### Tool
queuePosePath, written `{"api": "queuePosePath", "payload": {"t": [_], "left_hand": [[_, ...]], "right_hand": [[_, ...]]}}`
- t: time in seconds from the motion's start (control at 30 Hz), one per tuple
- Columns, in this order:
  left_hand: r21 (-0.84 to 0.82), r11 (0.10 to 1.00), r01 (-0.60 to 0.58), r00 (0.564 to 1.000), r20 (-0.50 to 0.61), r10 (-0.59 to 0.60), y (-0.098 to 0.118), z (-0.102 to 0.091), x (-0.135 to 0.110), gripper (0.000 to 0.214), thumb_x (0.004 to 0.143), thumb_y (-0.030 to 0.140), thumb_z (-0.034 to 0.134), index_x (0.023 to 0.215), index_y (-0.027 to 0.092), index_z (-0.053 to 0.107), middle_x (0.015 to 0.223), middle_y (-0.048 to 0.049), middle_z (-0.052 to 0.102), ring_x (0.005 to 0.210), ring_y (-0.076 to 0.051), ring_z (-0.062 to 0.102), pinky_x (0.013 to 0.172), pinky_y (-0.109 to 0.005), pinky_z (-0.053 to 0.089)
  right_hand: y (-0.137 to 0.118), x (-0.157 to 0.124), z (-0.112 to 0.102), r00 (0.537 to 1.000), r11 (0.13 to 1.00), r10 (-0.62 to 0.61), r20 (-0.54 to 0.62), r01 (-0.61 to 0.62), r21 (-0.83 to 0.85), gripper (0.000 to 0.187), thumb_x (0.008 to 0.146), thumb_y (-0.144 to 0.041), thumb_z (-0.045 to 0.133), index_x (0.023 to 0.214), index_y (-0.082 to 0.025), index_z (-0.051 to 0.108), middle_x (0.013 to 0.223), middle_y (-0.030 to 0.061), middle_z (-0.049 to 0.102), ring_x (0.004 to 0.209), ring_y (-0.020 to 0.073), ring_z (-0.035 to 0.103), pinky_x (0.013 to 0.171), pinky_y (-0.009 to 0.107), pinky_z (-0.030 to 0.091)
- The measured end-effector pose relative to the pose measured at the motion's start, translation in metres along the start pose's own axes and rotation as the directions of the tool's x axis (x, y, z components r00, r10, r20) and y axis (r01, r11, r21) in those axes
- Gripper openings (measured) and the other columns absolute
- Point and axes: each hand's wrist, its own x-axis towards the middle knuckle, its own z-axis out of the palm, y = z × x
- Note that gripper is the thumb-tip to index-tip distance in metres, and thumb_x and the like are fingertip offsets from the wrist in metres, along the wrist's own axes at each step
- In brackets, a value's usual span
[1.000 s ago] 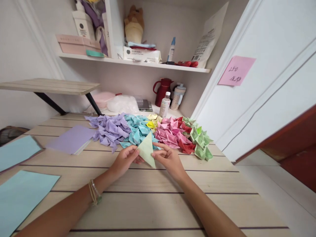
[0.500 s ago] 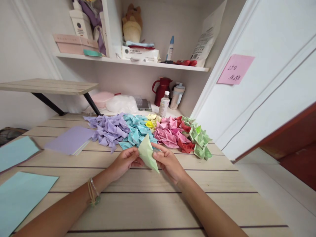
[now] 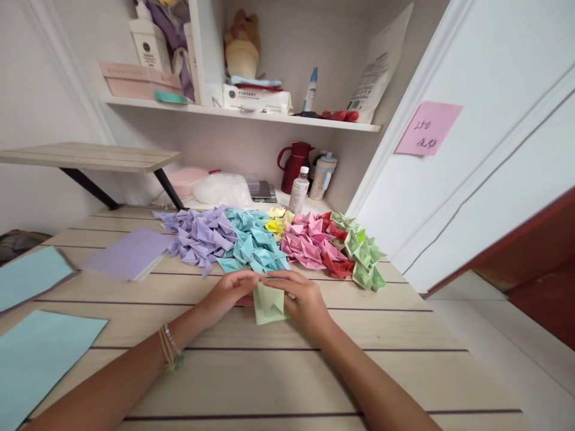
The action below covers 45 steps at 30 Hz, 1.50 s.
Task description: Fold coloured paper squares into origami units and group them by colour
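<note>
Both hands grip one pale green folded paper (image 3: 268,306) just above the slatted table. It looks roughly square here, with creases across its face. My left hand (image 3: 236,288) pinches its upper left edge, and my right hand (image 3: 302,296) closes on its upper right side; the fingers cover the top edge. Just beyond lie piles of folded paper boats: purple ones (image 3: 204,236), blue ones (image 3: 256,239), a few yellow ones (image 3: 276,222), pink ones (image 3: 308,242), red ones (image 3: 338,266) and green ones (image 3: 366,257).
Purple paper sheets (image 3: 128,251) and blue sheets (image 3: 45,353) lie on the left. A small raised wooden stand (image 3: 90,157) is at the back left. Behind the piles stand a clear bottle (image 3: 299,190), a red jug (image 3: 295,164) and a tumbler (image 3: 322,176), below a shelf (image 3: 242,114).
The green paper has turned from a pointed, slanted shape to a squarish face toward me. My fingers have come together over its top edge.
</note>
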Motion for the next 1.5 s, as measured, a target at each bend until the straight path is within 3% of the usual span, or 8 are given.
{"api": "queuePosePath", "payload": {"t": [0.13,0.5,0.67,0.83,0.9,1.13,1.27,1.5], "left_hand": [[-0.025,1.0,-0.004,1.0,0.018,0.005,0.003,-0.001,-0.002,0.027,0.072,0.028,0.064,0.096,0.015,0.063,0.085,-0.0076,0.069,0.074,-0.019,0.064,0.069,-0.031,0.05],[-0.017,0.989,0.144,0.988,0.066,-0.142,0.0,0.008,-0.005,0.029,0.067,0.026,0.068,0.094,0.014,0.064,0.085,-0.0081,0.069,0.077,-0.02,0.065,0.073,-0.035,0.05],[0.037,0.996,0.083,0.997,-0.007,-0.083,0.004,0.003,-0.004,0.03,0.068,0.026,0.068,0.094,0.015,0.061,0.083,-0.0072,0.069,0.073,-0.018,0.064,0.067,-0.03,0.05],[0.067,0.998,-0.019,0.996,-0.09,0.025,0.01,-0.004,-0.002,0.027,0.068,0.032,0.066,0.09,0.02,0.055,0.067,0.0016,0.065,0.051,-0.012,0.06,0.047,-0.021,0.044],[0.086,0.995,-0.058,0.992,-0.103,0.067,0.01,-0.005,-0.001,0.026,0.068,0.034,0.066,0.087,0.02,0.055,0.063,0.0028,0.063,0.046,-0.011,0.057,0.043,-0.019,0.04],[0.121,0.979,-0.166,0.984,-0.044,0.173,0.009,-0.006,0.002,0.022,0.061,0.028,0.072,0.077,0.015,0.064,0.073,-0.0016,0.067,0.066,-0.013,0.061,0.059,-0.022,0.045],[0.124,0.981,-0.147,0.987,-0.049,0.154,0.011,-0.006,0.003,0.028,0.057,0.027,0.075,0.081,0.015,0.065,0.083,-0.0052,0.07,0.076,-0.018,0.063,0.069,-0.028,0.048],[0.214,0.958,-0.19,0.969,-0.117,0.219,0.007,-0.009,0.005,0.023,0.066,0.031,0.067,0.083,0.015,0.064,0.079,-0.0058,0.069,0.071,-0.019,0.062,0.063,-0.028,0.048]], "right_hand": [[0.003,0.001,0.0,1.0,1.0,-0.023,0.009,0.023,0.004,0.039,0.071,-0.002,0.049,0.097,-0.026,0.066,0.103,0.0041,0.063,0.092,0.0167,0.06,0.081,0.029,0.047],[-0.006,-0.001,0.003,0.986,0.974,0.164,-0.034,-0.168,-0.154,0.026,0.06,-0.007,0.06,0.081,-0.022,0.064,0.079,0.0018,0.066,0.072,0.0186,0.06,0.064,0.026,0.045],[-0.001,0.003,-0.001,0.983,0.976,0.181,0.039,-0.184,0.119,0.016,0.068,-0.011,0.057,0.078,-0.02,0.067,0.085,0.004,0.067,0.077,0.0171,0.06,0.062,0.024,0.044],[0.001,0.005,-0.006,0.885,0.79,0.375,0.277,-0.462,0.404,0.016,0.064,-0.025,0.067,0.077,-0.016,0.068,0.065,0.0015,0.064,0.052,0.0112,0.056,0.045,0.019,0.04],[0.002,0.005,-0.006,0.861,0.739,0.409,0.303,-0.507,0.443,0.021,0.061,-0.029,0.071,0.076,-0.015,0.068,0.056,-0.0006,0.061,0.047,0.0093,0.052,0.042,0.018,0.038],[0.008,0.008,-0.004,0.866,0.763,0.5,0.015,-0.449,0.464,0.023,0.06,-0.035,0.072,0.067,-0.014,0.068,0.056,0.0016,0.062,0.047,0.0107,0.052,0.042,0.02,0.039],[0.007,0.009,-0.005,0.871,0.782,0.491,-0.011,-0.435,0.446,0.026,0.067,-0.04,0.066,0.07,-0.015,0.067,0.063,0.0034,0.065,0.052,0.0133,0.056,0.048,0.023,0.045],[0.008,0.009,-0.004,0.887,0.811,0.448,-0.114,-0.35,0.468,0.027,0.07,-0.038,0.063,0.086,-0.017,0.059,0.054,-0.0026,0.056,0.048,0.0111,0.053,0.046,0.022,0.046]]}}
